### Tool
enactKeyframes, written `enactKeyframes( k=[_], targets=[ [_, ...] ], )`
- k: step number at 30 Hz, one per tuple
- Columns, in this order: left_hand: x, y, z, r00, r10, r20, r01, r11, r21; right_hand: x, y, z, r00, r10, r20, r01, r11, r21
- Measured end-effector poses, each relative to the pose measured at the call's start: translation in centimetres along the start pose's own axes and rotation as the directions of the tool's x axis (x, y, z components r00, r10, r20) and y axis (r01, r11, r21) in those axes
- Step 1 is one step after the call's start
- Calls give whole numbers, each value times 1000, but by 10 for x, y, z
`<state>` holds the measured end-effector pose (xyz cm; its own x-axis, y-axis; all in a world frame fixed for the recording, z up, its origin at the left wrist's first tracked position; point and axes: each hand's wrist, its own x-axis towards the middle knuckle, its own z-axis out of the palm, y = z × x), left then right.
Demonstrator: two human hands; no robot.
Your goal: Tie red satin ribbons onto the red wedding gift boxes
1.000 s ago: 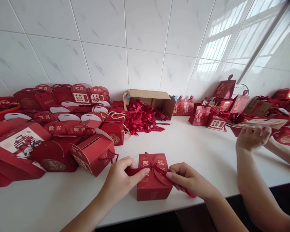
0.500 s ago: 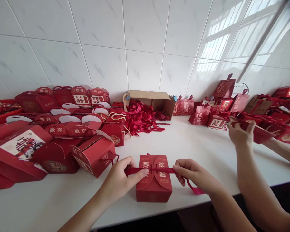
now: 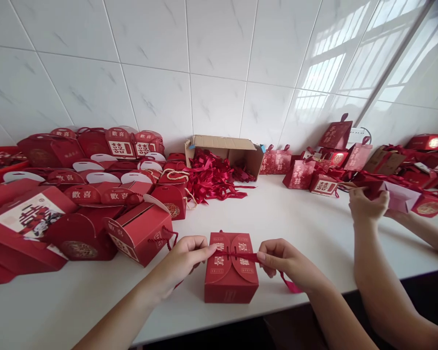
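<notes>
A red gift box (image 3: pixel 231 287) with gold lettering stands upright near the front edge of the table. Its two rounded top flaps meet in the middle, and a dark red ribbon (image 3: pixel 243 256) runs across them through the slots. My left hand (image 3: pixel 189 257) pinches the ribbon at the box's left side, with a bit of its tail hanging below. At the right side, my right hand (image 3: pixel 282 260) pinches the other end, whose loose tail drops beneath the fingers. The ribbon looks taut between both hands.
Many red boxes (image 3: pixel 136 233) crowd the left. Behind, a cardboard carton (image 3: pixel 222 142) lies with a heap of red ribbons (image 3: pixel 213 177) spilling out. More gift boxes (image 3: pixel 299 174) stand at the back right. A co-worker's hands (image 3: pixel 368 206) hold an open red box (image 3: pixel 401 194).
My left hand's grip on the ribbon has shifted, with the thumb and fingers now together nearer the box. The co-worker's box has turned, showing its pale inside.
</notes>
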<state>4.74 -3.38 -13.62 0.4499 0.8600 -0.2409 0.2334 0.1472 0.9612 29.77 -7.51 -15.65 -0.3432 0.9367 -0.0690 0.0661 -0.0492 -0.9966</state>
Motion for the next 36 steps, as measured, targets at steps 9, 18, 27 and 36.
enactKeyframes(
  k=[9, 18, 27, 36],
  targets=[
    [3, 0, 0, 999, 46, -9, -45, 990, 131, -1, -11, -2, 999, -7, -35, 9, 999, 50],
    [-10, 3, 7, 764, 589, -265, -309, 694, 651, -19, -33, 10, 990, -85, -108, 107, 969, 220],
    [-5, 37, 48, 705, 702, -98, -488, 581, 651, -28, -51, 26, 977, -184, -109, 199, 969, 144],
    [-3, 36, 41, 606, 780, -154, -497, 523, 693, -15, -43, 37, 961, -148, -234, 60, 936, -347]
  ],
)
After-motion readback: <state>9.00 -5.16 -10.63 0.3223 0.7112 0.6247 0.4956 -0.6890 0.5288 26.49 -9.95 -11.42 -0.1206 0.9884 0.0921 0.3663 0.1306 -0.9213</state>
